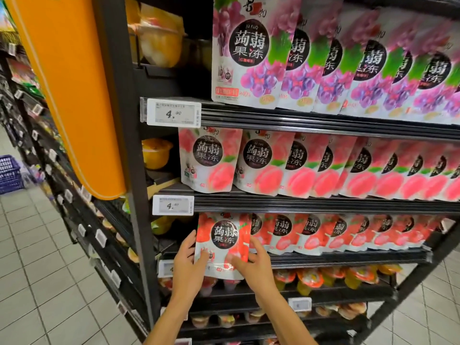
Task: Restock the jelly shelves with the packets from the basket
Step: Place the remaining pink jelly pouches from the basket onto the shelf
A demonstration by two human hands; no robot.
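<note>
Holding red packet [222,242] upright | left hand [186,260] grips its left edge | right hand [251,263] grips its right edge

Left hand [188,257] and right hand [254,265] — both bare, on bare, slender forearms.

— Hands?
— Both on one red jelly packet [222,245], held upright at the left end of the red row [336,235]. Gripped low on its left edge by the left hand [186,260], low on its right edge by the right hand [254,263].
— Above?
— Peach packets [298,165] one shelf up, grape packets [323,63] over those, price tag [173,115] at the shelf edge.
— Below, and aside?
— Jelly cups [323,277] underneath. Blue basket [10,174] on the floor, far left down the aisle.
</note>
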